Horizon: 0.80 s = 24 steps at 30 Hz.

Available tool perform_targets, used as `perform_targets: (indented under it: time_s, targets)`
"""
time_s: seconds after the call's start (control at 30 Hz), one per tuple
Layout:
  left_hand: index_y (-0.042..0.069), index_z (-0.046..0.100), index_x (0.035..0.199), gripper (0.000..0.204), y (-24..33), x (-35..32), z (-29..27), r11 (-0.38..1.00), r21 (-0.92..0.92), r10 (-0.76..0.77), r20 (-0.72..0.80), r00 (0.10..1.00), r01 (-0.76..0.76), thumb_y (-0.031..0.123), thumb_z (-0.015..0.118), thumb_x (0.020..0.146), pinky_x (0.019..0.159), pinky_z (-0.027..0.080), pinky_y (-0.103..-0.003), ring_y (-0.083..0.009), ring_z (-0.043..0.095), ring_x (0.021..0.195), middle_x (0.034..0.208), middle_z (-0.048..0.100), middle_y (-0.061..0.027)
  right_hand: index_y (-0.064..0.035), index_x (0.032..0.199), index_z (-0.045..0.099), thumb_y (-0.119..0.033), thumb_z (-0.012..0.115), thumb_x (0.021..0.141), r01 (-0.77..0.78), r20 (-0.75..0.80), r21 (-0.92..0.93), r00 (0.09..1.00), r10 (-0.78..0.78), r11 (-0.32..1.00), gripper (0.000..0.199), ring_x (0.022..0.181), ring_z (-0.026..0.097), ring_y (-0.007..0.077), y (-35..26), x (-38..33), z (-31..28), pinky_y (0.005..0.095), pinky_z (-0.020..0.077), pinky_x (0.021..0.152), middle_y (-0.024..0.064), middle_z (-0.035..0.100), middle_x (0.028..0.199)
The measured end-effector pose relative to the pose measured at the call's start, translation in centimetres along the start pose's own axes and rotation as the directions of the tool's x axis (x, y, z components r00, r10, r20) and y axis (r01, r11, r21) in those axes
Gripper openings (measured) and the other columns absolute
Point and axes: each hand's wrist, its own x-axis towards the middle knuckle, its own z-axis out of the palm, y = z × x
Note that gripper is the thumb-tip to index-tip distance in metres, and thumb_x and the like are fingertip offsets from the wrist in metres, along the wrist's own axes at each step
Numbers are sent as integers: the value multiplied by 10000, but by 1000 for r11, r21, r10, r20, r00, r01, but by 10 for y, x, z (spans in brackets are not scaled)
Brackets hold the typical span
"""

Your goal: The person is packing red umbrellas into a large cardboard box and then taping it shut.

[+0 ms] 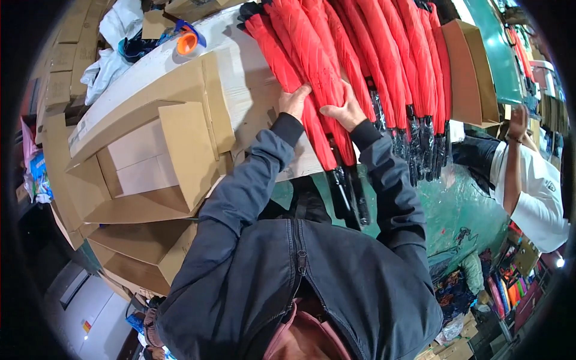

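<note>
My left hand (293, 102) and my right hand (347, 109) are closed around a small bunch of folded red umbrellas (307, 53). They press the bunch together from both sides, thumbs on top. The black handles (348, 195) of this bunch, partly in clear plastic, hang past the table's near edge. How many umbrellas are in my grip is hard to tell. Close by on the right, several more red umbrellas (393, 57) lie side by side, their plastic-wrapped handles toward me.
An open cardboard box (192, 156) stands at my left, another box (141, 243) below it. An orange tape roll (187, 43) sits on the white tabletop (237, 66) at the back. Cardboard (474, 72) stands right of the umbrellas. Another person in a white shirt (528, 192) is at far right.
</note>
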Motion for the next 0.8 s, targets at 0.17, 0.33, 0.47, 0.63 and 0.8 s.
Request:
perform_targets:
  time_s: [0.17,0.33,0.47,0.63,0.8]
  targets:
    - [7,491,1252,502,18,-28,33,997,6,72,-34,997,-72,-11,591,760,929,449,-344,-232,578,1038,1178,599,-94,6,1401,198,2,745,667,90,74,-105,994,-82,990,916,1098,543,213,-52,-23,-4,347,447,947,145,518,1245]
    - [14,482,1270,470,74,-73,56,977,-36,208,-50,977,-209,-7,563,808,911,462,-346,-213,579,1031,1167,603,-83,3,1396,182,11,732,685,93,105,-157,991,-77,983,899,1127,511,217,-103,-53,18,354,419,976,154,497,1251]
    - [-13,452,1243,491,134,-114,63,926,-208,313,-44,949,-315,3,595,773,913,460,-341,-230,586,1018,1157,590,-133,-14,1376,218,16,706,691,152,197,-105,972,-129,983,841,1110,518,220,-148,-69,54,351,426,968,149,500,1233]
    - [-9,429,1254,493,211,-156,56,804,-150,557,-147,817,-575,69,633,813,957,435,-358,-221,560,1070,1188,565,-133,-48,1362,256,-47,710,656,240,281,-168,941,-186,956,840,1123,513,251,-215,-88,114,377,422,976,135,503,1220]
    - [8,358,1324,579,303,-217,7,638,-250,690,-234,685,-728,153,663,854,1002,397,-355,-197,513,1145,1259,513,-113,-24,1363,255,-64,722,642,289,501,-117,843,-195,950,860,1146,492,257,-263,-90,214,371,388,1005,139,490,1235]
